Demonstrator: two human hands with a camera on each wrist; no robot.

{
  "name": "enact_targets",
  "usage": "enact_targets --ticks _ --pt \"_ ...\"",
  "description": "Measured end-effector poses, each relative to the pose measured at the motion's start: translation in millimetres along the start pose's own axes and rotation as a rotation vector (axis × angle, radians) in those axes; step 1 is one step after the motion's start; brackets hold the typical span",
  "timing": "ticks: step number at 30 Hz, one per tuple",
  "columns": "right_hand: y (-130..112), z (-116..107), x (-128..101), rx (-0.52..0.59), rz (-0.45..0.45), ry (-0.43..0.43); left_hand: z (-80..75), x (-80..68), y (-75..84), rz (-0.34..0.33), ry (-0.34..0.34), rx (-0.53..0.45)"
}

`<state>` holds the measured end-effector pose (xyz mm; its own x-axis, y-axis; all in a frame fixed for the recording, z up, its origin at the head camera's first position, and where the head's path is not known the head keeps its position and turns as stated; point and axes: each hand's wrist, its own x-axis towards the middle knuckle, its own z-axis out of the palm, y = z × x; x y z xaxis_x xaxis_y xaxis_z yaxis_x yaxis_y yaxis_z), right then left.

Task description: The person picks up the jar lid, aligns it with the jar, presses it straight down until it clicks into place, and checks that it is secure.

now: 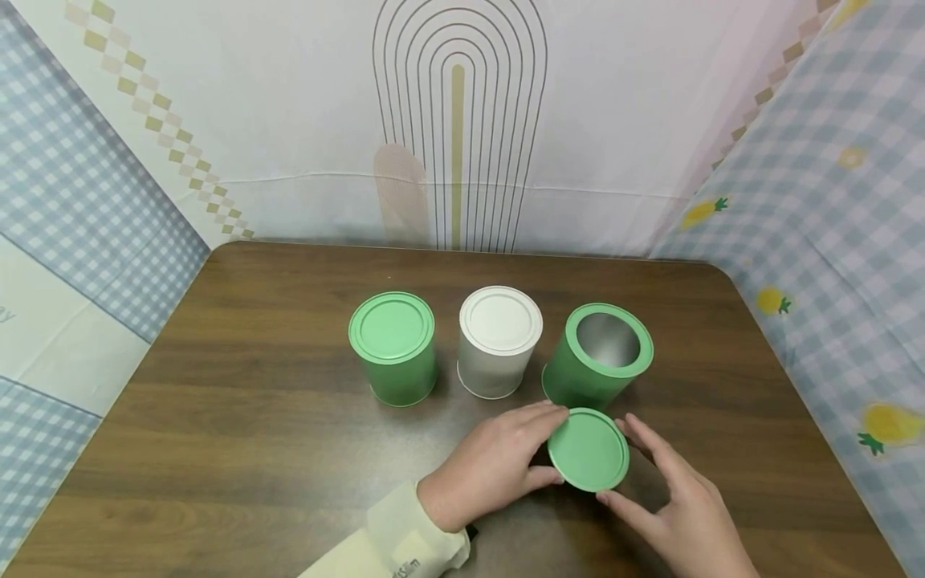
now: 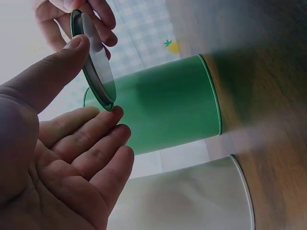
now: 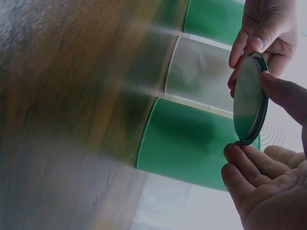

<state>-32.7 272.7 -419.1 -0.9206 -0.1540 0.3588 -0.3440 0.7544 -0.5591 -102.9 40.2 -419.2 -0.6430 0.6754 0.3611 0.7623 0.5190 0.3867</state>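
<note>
A round green lid (image 1: 588, 449) hangs just above the table, in front of an open green tin (image 1: 598, 357) with a bare metal inside. My left hand (image 1: 552, 445) pinches the lid's left edge between thumb and fingers. On the opposite edge my right hand (image 1: 627, 461) holds it with thumb and fingertips. In the left wrist view the lid (image 2: 93, 62) shows edge-on between my left thumb and fingers, the left hand (image 2: 96, 79) in front of the open tin (image 2: 163, 110). The right wrist view shows the lid (image 3: 249, 98) in my right hand (image 3: 250, 115).
A silver tin with a white lid (image 1: 499, 341) stands in the middle and a closed green tin (image 1: 393, 347) to its left, all in a row on a brown wooden table (image 1: 217, 417). Patterned cloth walls close in the back and both sides.
</note>
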Motion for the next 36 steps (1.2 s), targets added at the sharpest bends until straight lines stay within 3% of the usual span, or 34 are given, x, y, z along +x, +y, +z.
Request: enact_targets --ticks 5,20,36 --pt "0.8 1.0 1.3 0.027 -0.032 0.024 -1.1 0.2 0.1 -0.007 0.002 -0.005" --pt "1.8 2.7 -0.2 0.048 -0.004 0.094 0.2 -0.5 1.5 -0.028 0.022 0.022" --pt "-0.3 -1.6 1.5 0.071 -0.002 0.097 -2.3 -0.9 2.5 -0.077 0.058 -0.085"
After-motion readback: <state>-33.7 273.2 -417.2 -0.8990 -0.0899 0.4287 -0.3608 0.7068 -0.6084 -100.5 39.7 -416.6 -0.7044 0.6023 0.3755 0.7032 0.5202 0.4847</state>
